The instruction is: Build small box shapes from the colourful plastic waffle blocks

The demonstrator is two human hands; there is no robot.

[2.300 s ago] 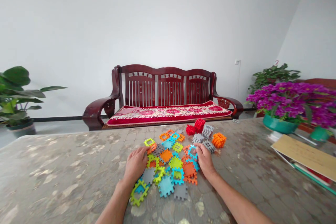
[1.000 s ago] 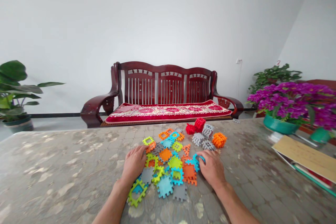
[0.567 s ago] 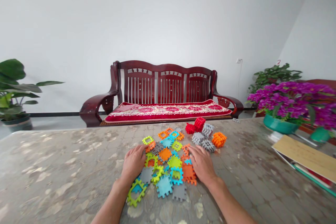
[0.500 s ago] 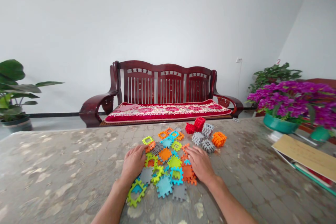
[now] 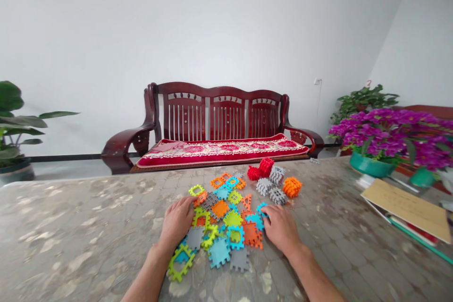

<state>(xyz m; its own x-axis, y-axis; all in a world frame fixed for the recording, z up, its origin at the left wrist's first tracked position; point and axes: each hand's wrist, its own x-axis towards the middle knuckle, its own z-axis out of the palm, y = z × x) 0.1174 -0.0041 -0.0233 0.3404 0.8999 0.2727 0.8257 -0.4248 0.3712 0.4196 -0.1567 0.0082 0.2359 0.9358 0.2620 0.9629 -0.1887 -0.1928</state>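
A heap of flat interlocking plastic tiles in green, blue, orange and grey lies on the mottled table. My left hand rests on the heap's left edge, fingers curled over green and orange tiles. My right hand sits at the heap's right edge, its fingers closed on a blue tile. Beyond the heap stand small assembled cubes: red, grey and orange.
A dark wooden bench with a red cushion stands behind the table. Purple flowers in a green pot and a stack of books with a brown envelope occupy the table's right side. A leafy plant stands at the far left.
My right hand slid left over the tiles, then came back to the heap's right edge and closed on the blue tile. The left hand stayed put. The view shifted slightly.
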